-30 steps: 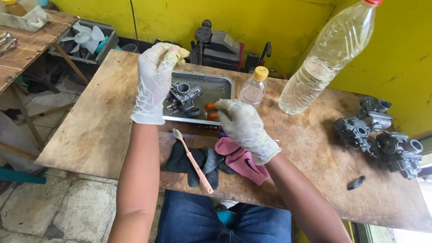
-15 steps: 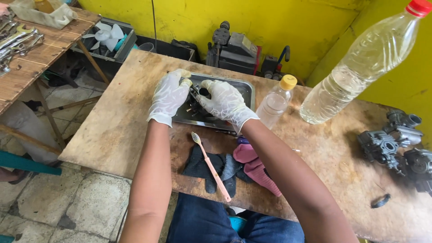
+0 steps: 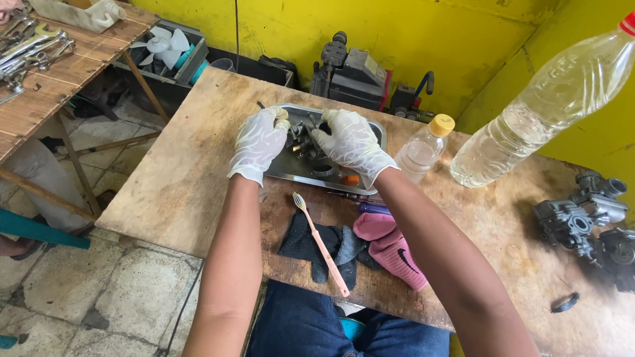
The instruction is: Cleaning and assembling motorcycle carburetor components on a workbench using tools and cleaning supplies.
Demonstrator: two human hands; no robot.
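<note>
Both hands wear white gloves and meet over a metal tray point(image 3: 286, 174) on a wooden table point(image 3: 192, 172). My left hand point(image 3: 260, 142) and my right hand point(image 3: 350, 142) together grip a dark grey carburetor part point(image 3: 305, 135) just above the tray. Small loose pieces lie in the tray, among them a dark ring point(image 3: 323, 171) and an orange piece point(image 3: 351, 179). Much of the held part is hidden by the gloves.
A pink toothbrush point(image 3: 322, 246) lies on a black cloth point(image 3: 312, 246) beside a pink cloth point(image 3: 391, 248). A small bottle point(image 3: 424, 147) and a big tilted bottle point(image 3: 542, 112) of clear liquid stand right of the tray. Carburetor bodies point(image 3: 585, 221) sit far right. A bench with wrenches point(image 3: 30, 49) is left.
My left hand came down from above the tray and my right hand moved from the cloths into the tray. Both now close on the carburetor part.
</note>
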